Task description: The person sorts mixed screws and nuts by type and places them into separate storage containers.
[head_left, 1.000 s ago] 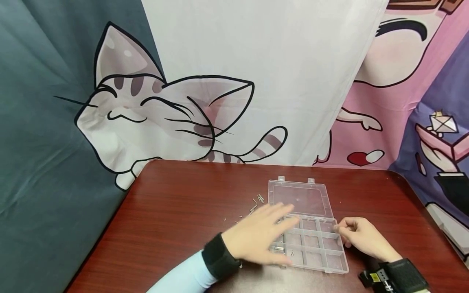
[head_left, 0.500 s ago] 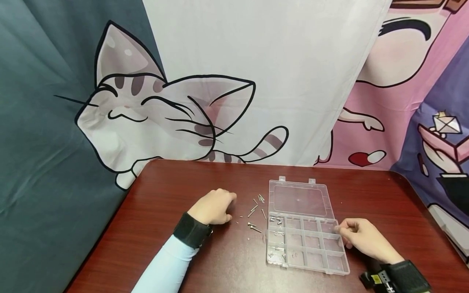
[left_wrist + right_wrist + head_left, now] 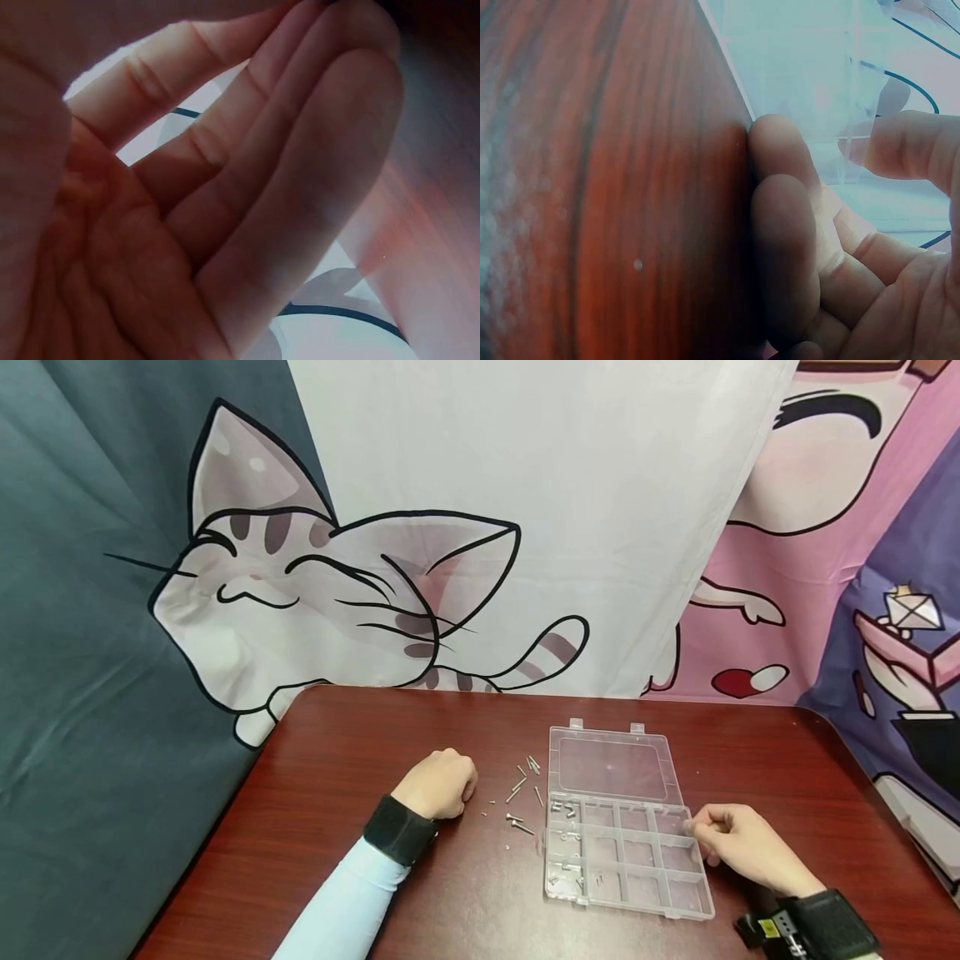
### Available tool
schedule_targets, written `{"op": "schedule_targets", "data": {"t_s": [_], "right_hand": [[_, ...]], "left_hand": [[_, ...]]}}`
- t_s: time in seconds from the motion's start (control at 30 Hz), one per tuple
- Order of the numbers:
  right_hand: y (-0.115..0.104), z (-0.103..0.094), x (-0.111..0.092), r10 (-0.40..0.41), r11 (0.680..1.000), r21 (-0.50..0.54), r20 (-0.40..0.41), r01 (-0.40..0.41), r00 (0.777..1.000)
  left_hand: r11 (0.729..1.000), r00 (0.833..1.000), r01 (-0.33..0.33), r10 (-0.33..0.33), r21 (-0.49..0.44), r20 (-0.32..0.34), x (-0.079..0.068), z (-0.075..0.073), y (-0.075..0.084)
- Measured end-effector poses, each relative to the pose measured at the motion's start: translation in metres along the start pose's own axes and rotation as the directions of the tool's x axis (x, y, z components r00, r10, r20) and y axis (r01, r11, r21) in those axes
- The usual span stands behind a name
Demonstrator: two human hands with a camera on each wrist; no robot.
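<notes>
My left hand (image 3: pixel 437 783) is lowered to the table just left of the scattered screws, its fingers bent. In the left wrist view the fingers (image 3: pixel 330 165) curve toward the thumb; their tips run past the top edge, so anything between them is hidden. At the right edge of a clear plastic compartment box (image 3: pixel 643 852), my right hand (image 3: pixel 746 843) grips the side wall. The right wrist view has its fingers (image 3: pixel 784 247) along the box's outer side. Loose metal screws (image 3: pixel 517 789) lie left of the box, and several small metal pieces (image 3: pixel 570 837) sit in its left compartments.
The box's clear lid (image 3: pixel 611 764) lies folded back toward the far side. Under everything is a reddish-brown wooden table (image 3: pixel 360 735), whose far edge meets a printed cloth (image 3: pixel 480 460). Tiny pieces (image 3: pixel 492 802) lie between the left hand and the larger screws.
My left hand has moved from over the box leftward to the table beyond the screws, and its spread fingers have curled. The right hand keeps its hold on the box.
</notes>
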State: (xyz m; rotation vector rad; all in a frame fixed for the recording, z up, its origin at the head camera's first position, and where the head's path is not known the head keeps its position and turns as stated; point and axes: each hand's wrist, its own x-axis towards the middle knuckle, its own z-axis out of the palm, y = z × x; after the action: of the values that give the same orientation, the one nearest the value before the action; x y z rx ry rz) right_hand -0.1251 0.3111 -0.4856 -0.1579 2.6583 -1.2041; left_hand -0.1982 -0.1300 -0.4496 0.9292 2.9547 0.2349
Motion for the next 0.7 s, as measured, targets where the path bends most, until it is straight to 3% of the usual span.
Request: {"op": "schedule_targets", "data": {"t_s": [0.17,0.53,0.7], "right_hand": [[0.000,0.000,0.000,0.004,1.000,-0.017,-0.012,-0.004,1.000],[0.003,0.001,0.001,0.011,1.000,-0.007,-0.009,-0.011,1.000],[0.003,0.001,0.001,0.009,1.000,-0.013,-0.014,-0.009,1.000]], "left_hand": [[0.998,0.997,-0.054,0.055,0.032,-0.054,0.001,0.004,0.001],[0.999,0.999,-0.030,0.031,0.017,-0.024,0.005,0.012,0.002],[0.992,0.988,-0.126,0.125,-0.005,-0.089,0.011,0.007,0.013]]}}
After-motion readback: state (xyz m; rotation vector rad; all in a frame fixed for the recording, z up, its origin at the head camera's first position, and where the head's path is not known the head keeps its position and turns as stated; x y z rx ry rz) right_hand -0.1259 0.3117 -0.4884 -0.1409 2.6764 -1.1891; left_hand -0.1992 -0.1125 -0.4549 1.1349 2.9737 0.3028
